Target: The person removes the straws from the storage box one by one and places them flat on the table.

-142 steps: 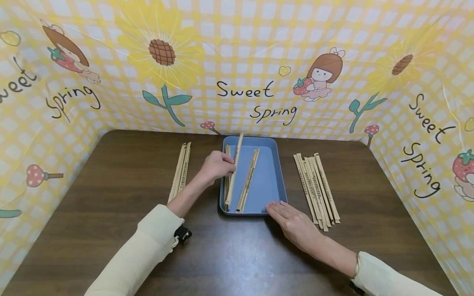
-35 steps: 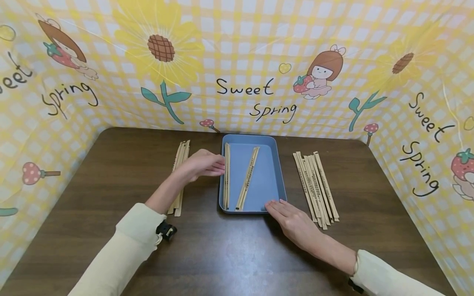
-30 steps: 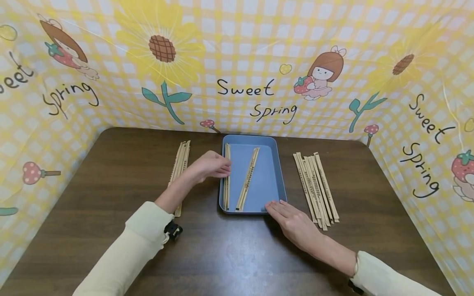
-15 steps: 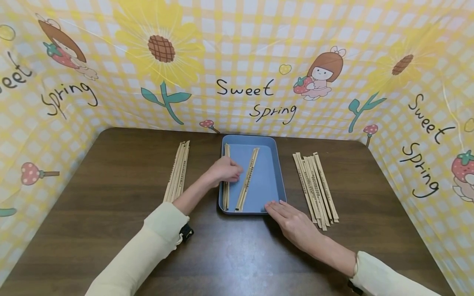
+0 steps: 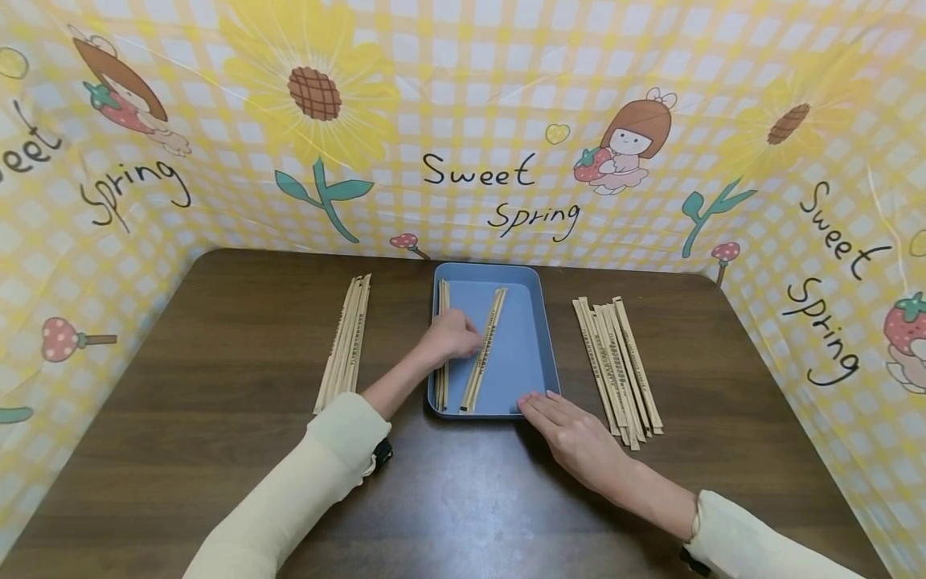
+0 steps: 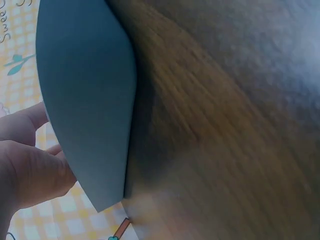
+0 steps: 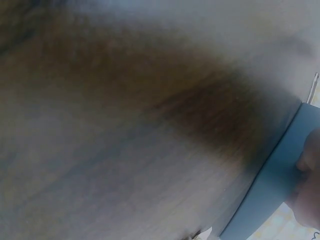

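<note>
A blue tray (image 5: pixel 522 354) holds slim paper-wrapped sticks: a few along its left wall (image 5: pixel 444 378) and a slanted pair or so (image 5: pixel 483 354) near its middle. My left hand (image 5: pixel 452 334) reaches over the left rim with bent fingers, fingertips beside or touching the slanted sticks. Whether they pinch one is hidden; in the left wrist view the tray's outer wall (image 6: pixel 90 100) covers the fingertips of the hand (image 6: pixel 35 170). My right hand (image 5: pixel 571 430) rests nearly straight fingers on the tray's near right corner. The right wrist view shows that hand (image 7: pixel 309 185) blurred at the wall.
On the brown table (image 5: pixel 492 498), several wrapped sticks (image 5: pixel 350 338) lie together left of the tray. A larger pile of them (image 5: pixel 617 370) lies to its right. A yellow checked cloth (image 5: pixel 463 96) stands behind the table and along its sides.
Earlier my left hand held one wrapped stick over the tray; the left pile has since grown. During the last second the hand moved right to the slanted sticks. The right hand stays put.
</note>
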Demonstrator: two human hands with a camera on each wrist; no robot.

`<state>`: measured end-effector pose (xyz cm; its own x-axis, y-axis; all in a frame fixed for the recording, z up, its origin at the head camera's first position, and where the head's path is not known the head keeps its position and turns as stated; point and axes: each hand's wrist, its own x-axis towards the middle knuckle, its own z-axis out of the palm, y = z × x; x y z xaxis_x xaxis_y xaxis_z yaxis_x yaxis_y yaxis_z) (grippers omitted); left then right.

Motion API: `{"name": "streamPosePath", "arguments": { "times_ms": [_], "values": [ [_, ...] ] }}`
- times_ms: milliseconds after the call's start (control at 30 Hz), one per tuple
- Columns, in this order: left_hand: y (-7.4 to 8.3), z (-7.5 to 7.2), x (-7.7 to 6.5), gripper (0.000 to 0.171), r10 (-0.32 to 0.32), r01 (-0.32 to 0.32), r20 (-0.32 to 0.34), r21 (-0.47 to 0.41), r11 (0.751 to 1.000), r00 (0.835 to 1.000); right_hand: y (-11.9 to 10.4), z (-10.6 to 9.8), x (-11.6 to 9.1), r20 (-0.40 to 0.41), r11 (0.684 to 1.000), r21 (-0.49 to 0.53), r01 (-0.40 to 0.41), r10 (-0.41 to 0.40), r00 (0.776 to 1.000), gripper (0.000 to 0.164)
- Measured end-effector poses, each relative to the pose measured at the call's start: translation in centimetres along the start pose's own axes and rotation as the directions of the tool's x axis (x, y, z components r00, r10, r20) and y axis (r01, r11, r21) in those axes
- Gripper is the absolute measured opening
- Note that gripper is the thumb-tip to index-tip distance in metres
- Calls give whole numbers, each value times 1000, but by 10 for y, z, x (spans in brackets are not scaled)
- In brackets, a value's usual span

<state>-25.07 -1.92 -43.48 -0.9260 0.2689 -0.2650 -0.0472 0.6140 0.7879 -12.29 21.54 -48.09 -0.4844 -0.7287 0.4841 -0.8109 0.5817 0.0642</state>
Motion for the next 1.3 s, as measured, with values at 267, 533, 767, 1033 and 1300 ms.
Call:
{"name": "streamPosePath", "arguments": {
  "times_ms": [267, 533, 767, 1033, 1300],
  "values": [
    [6, 8, 1, 43, 37, -34, -37, 93, 995, 999, 1, 0, 0, 3, 1000, -3, 1, -1, 1000, 50],
    [10, 16, 5, 48, 105, -92, -51, 217, 972, 993, 2, 0, -1, -7, 1000, -11, 12, -12, 1000, 49],
    [13, 18, 4, 46, 103, -88, -48, 250, 964, 993, 1, -2, 0, -11, 1000, -1, 11, -11, 1000, 49],
    [12, 17, 3, 48, 110, -101, -27, 218, 971, 994, 0, -3, -1, 9, 1000, 9, -6, 6, 1000, 51],
    [12, 7, 2, 47, 120, -115, -23, 159, 981, 992, 1, -2, 0, -38, 1000, 3, 19, -19, 999, 48]
  ]
}}
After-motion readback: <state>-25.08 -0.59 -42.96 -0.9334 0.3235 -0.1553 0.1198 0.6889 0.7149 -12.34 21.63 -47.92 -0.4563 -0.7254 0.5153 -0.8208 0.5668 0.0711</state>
